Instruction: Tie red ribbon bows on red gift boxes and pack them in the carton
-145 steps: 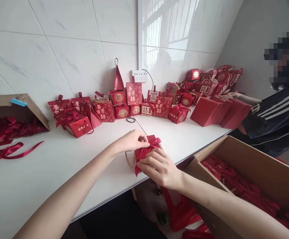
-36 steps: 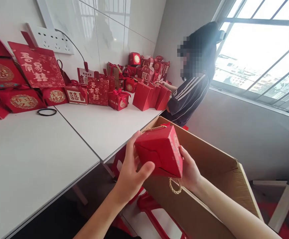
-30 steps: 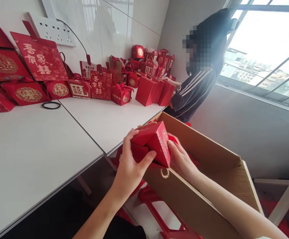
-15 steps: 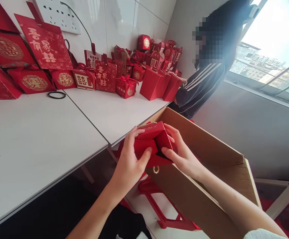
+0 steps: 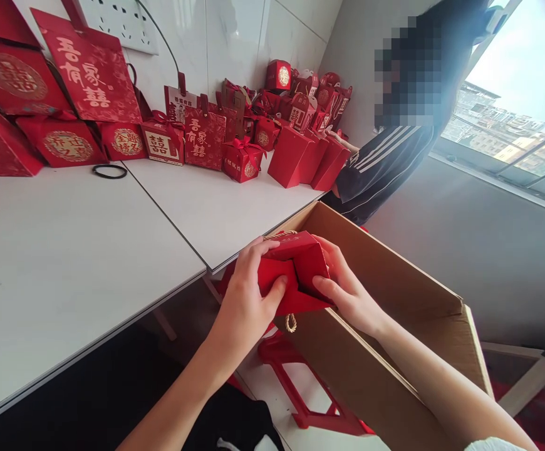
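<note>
Between my two hands is a red paper gift box (image 5: 301,254) with gold rope handles, its flaps partly folded in at the side facing me. My left hand (image 5: 254,291) grips its left side, the thumb pressing on a flap and the fingers over the top edge. On the right side my right hand (image 5: 347,288) holds it, thumb on the inner flap and fingers behind. A gold cord loop (image 5: 291,322) hangs below. The gift box is held above the near edge of a large open cardboard carton (image 5: 389,263).
Many red gift boxes (image 5: 204,138) stand along the wall on the white table (image 5: 66,250). A black ring-shaped band (image 5: 109,171) lies there too. Another person in a dark striped sleeve (image 5: 385,163) sits at the far end. A red plastic stool (image 5: 310,388) stands below.
The right-hand flap of the gift box has folded further inward, narrowing the opening. Both hands keep their hold, and the view has shifted slightly.
</note>
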The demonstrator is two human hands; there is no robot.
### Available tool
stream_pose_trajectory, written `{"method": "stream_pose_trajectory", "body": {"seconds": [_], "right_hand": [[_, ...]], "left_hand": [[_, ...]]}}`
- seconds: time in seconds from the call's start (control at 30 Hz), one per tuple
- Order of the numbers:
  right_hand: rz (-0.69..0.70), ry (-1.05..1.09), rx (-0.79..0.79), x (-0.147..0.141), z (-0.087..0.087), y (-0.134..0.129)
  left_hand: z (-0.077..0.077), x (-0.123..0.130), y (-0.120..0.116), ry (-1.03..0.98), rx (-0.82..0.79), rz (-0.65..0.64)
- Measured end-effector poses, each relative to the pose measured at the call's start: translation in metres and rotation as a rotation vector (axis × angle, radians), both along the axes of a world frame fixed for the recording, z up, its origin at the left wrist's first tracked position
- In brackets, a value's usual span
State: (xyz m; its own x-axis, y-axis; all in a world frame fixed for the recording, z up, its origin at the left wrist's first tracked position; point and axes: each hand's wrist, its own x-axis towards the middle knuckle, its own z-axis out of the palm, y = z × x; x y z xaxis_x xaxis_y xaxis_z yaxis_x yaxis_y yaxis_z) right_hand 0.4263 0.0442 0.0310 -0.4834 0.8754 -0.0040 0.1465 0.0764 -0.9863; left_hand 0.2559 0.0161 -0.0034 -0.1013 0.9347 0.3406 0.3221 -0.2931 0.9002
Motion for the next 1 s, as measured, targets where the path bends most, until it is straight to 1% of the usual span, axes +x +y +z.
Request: {"method": "stream_pose_trajectory", "body": {"seconds": [0.17, 0.27, 0.33, 0.43, 0.53, 0.6, 0.73, 0.8, 0.83, 0.93, 1.0], "right_hand": [[0.04, 0.021, 0.0, 0.001, 0.0, 0.001], [0.05, -0.025, 0.048, 0.003, -0.001, 0.003], [0.006, -0.109, 0.109, 0.004, -0.002, 0.004], [-0.125, -0.288, 0.235, 0.007, -0.002, 0.005], [-0.197, -0.399, 0.362, 0.009, -0.001, 0.007], [-0.191, -0.407, 0.389, 0.011, 0.0, 0.008], [-0.162, -0.315, 0.339, 0.01, -0.004, 0.01], [-0.11, -0.258, 0.307, 0.007, -0.008, 0.007], [-0.063, -0.24, 0.295, 0.005, -0.01, 0.005], [0.09, -0.256, 0.283, -0.002, -0.014, -0.001], [0.134, -0.294, 0.307, -0.003, -0.016, -0.002]], "left_hand": [[0.0, -0.001, 0.0, 0.028, -0.001, 0.006], [0.0, -0.002, -0.001, 0.028, 0.012, -0.018], [0.0, -0.003, -0.002, 0.022, 0.004, -0.05], [-0.001, -0.003, -0.004, -0.009, -0.02, -0.097], [-0.004, -0.002, -0.006, -0.117, -0.051, -0.127], [-0.007, -0.001, -0.006, -0.174, -0.072, -0.151], [-0.011, -0.001, -0.006, -0.176, -0.146, -0.187], [-0.012, 0.0, -0.005, -0.181, -0.188, -0.169], [-0.011, 0.0, -0.004, -0.192, -0.204, -0.14], [-0.008, 0.002, -0.001, -0.246, -0.202, 0.017], [-0.005, 0.002, 0.002, -0.283, -0.171, 0.111]]}}
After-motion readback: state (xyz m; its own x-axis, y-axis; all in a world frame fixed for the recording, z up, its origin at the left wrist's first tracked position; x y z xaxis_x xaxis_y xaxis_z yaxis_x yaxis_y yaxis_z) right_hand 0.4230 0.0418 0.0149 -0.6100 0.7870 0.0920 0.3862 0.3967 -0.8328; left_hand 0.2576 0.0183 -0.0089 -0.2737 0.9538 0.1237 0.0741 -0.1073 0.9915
